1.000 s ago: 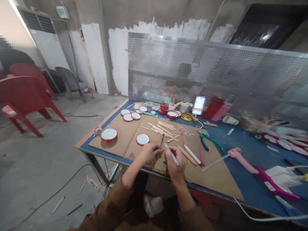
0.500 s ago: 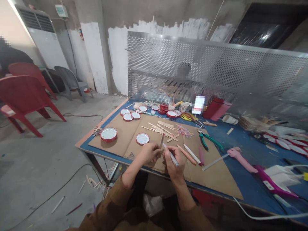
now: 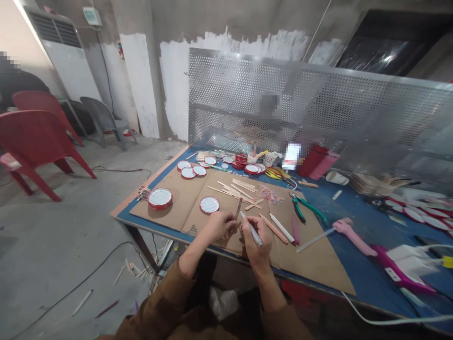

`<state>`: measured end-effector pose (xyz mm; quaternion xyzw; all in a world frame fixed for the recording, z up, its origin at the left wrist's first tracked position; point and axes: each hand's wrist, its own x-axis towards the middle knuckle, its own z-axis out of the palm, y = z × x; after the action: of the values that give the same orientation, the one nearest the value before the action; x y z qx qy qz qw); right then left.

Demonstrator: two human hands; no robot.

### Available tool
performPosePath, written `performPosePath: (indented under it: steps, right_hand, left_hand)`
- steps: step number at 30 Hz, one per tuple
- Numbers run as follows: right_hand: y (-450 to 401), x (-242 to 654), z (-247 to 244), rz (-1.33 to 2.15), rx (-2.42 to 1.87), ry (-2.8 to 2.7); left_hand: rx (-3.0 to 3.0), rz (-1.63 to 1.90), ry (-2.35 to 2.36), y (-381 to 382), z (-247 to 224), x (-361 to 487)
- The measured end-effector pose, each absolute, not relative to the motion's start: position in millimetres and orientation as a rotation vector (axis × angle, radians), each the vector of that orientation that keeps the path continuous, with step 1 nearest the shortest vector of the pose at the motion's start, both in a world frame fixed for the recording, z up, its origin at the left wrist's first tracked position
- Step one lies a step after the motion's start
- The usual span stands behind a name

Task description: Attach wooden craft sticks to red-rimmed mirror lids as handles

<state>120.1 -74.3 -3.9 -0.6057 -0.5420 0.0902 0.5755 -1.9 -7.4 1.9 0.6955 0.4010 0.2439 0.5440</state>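
My left hand [image 3: 222, 225] pinches a thin brownish stick [image 3: 239, 208], which stands up from the fingers over the cardboard sheet [image 3: 318, 264]. Close beside it, my right hand [image 3: 257, 236] is closed around a pale grey marker pen [image 3: 255, 234], its tip pointing at the stick. A round red-rimmed disc [image 3: 209, 205] lies just beyond my left hand. Bare wooden sticks [image 3: 235, 191] are spread past my fingers, near a tangle of coloured bits [image 3: 271, 194]. Right of my right hand rest an orange-pink pen [image 3: 273, 228], a white pen [image 3: 281, 227] and a purple-pink piece [image 3: 295, 228].
Green-handled pliers [image 3: 299, 208] and a pink glue gun [image 3: 354, 236] lie to the right, by a magenta power strip [image 3: 399, 271]. A thicker red-rimmed stack [image 3: 160, 199] sits left. A perforated metal panel [image 3: 226, 94] runs along the back. Red chairs [image 3: 42, 146] stand far left.
Both hands keep their grip on the stick and the marker pen, almost unmoved. The camera view has shifted very slightly.
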Motion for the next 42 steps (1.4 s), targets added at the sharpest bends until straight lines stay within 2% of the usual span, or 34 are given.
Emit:
performPosePath:
  steps: [42]
  right_hand:
    - [-72.4,120.7,-5.8,0.259,-1.345,-1.199]
  left_hand:
    - [1.608,0.616,0.965,-5.6,0.9,-0.3]
